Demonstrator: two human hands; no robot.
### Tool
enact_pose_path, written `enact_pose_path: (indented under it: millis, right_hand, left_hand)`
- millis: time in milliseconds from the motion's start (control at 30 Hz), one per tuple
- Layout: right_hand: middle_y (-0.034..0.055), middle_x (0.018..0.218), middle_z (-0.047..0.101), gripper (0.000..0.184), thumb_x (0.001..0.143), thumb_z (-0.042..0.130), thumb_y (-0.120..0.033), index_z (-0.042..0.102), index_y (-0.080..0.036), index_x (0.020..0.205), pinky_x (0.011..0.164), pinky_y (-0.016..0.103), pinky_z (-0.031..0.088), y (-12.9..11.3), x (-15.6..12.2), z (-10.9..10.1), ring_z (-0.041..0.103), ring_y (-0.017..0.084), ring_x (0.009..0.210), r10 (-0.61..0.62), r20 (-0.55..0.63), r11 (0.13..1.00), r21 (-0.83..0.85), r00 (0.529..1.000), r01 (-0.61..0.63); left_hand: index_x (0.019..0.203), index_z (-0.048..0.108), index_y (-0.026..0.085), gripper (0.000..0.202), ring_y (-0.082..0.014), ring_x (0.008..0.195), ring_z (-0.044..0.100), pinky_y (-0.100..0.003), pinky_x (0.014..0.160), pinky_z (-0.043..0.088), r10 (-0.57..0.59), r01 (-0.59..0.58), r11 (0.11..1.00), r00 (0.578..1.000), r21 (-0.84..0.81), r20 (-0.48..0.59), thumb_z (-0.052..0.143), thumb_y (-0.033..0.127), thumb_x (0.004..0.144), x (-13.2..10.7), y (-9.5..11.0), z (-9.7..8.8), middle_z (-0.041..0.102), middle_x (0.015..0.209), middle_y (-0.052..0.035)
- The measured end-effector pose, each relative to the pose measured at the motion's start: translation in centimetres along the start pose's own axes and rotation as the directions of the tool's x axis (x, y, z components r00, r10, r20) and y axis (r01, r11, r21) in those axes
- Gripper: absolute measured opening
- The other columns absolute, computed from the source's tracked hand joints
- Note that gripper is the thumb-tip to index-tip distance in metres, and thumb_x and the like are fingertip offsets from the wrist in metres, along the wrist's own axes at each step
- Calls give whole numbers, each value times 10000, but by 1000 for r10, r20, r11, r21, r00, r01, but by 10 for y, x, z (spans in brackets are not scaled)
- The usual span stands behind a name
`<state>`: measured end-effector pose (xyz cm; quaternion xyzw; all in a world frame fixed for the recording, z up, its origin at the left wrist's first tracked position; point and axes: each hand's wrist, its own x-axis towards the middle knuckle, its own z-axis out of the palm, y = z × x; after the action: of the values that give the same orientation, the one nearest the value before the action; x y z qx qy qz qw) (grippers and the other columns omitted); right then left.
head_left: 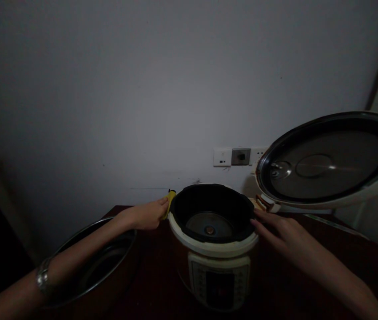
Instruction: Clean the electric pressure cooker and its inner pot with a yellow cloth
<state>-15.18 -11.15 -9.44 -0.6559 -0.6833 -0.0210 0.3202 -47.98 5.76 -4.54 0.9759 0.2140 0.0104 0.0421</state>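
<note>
An electric pressure cooker [222, 253] stands in front of me with its lid [335, 164] swung up to the right. No inner pot sits in it; the dark cavity shows a heating plate [210, 230] with a round button at its centre. My left hand [150, 214] presses a yellow cloth [169, 204] against the left outer rim, its fingers closed on the cloth. On the right rim, beside the lid hinge, my right hand [275, 226] rests with fingers stretched out. A silver bracelet [43, 275] is on my left wrist.
A wide dark pot [109, 271] with a shiny rim stands at the left, under my left forearm. Wall sockets [222, 157] are behind the cooker. The dark red table [328, 249] runs to the wall, and the room is dim.
</note>
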Motion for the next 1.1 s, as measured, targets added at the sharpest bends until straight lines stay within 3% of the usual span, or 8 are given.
enact_pose_path:
  millis: [300, 433, 500, 567, 667, 833, 967, 1100]
  right_hand:
    - [134, 1112, 689, 452, 918, 368, -452, 632, -173, 1155, 850, 412, 520, -2, -1, -1, 667, 288, 979, -2, 19, 1000, -12, 1000, 3]
    - [126, 1116, 691, 432, 911, 377, -442, 660, -190, 1117, 841, 398, 525, -1, 0, -1, 669, 288, 984, -4, 8, 1000, -23, 1000, 4]
    - [132, 1122, 688, 439, 909, 392, -435, 649, -175, 1152, 859, 403, 517, 0, 0, 1, 666, 287, 994, -7, -13, 1000, -30, 1000, 7]
    - [139, 1104, 695, 447, 911, 400, -424, 638, -157, 1180, 865, 404, 513, 1, 0, 2, 672, 283, 977, -13, -25, 999, -31, 1000, 12]
    - [147, 1109, 691, 452, 912, 404, -423, 635, -149, 1186, 872, 412, 510, 2, 0, 2, 670, 285, 982, -13, -28, 1000, -18, 1000, 12]
    - [154, 1113, 687, 472, 913, 383, -443, 637, -143, 1174, 854, 423, 518, 1, -1, 1, 667, 295, 986, -8, -12, 1000, -15, 1000, 8]
    - [152, 1092, 696, 453, 909, 381, -432, 650, -154, 1145, 834, 422, 525, 1, 0, 2, 675, 292, 965, -17, -33, 1000, -27, 999, 16]
    - [166, 1123, 680, 484, 915, 367, -439, 625, -129, 1182, 864, 442, 514, 2, -1, 3, 661, 298, 1001, -13, -24, 999, -31, 1000, 12]
  left_hand:
    - [1444, 319, 154, 824, -294, 1324, 393, -423, 1082, 333, -105, 107, 994, 993, -34, 54, 443, 47, 636, -32, 22, -4, 355, 1495, -117]
    - [1355, 452, 168, 704, -266, 1106, 574, -358, 924, 458, -188, 187, 965, 982, -184, 16, 439, 100, 655, -28, 21, -18, 571, 1316, -94]
    - [1267, 533, 165, 619, -252, 970, 619, -326, 792, 494, -329, 303, 905, 943, -300, -40, 432, 139, 657, -27, 14, -31, 658, 1170, -79]
    - [1232, 552, 134, 619, -249, 906, 626, -307, 708, 490, -497, 417, 823, 858, -385, -133, 418, 155, 628, -26, 5, -44, 678, 1107, -93]
    - [1191, 572, 114, 641, -231, 851, 622, -288, 664, 468, -584, 452, 777, 776, -438, -237, 402, 152, 575, -20, -9, -53, 683, 1058, -104]
    - [993, 653, 147, 457, -213, 810, 606, -306, 688, 448, -494, 359, 837, 820, -413, -289, 394, 148, 616, 6, -8, -33, 699, 927, -75]
    - [1032, 645, 169, 459, -221, 902, 601, -329, 782, 448, -378, 269, 884, 892, -383, -247, 410, 121, 641, 23, -1, -5, 699, 1014, -68]
    - [1132, 609, 178, 503, -240, 984, 596, -337, 846, 441, -272, 191, 914, 943, -358, -190, 430, 113, 666, 23, -12, 11, 688, 1079, -63]
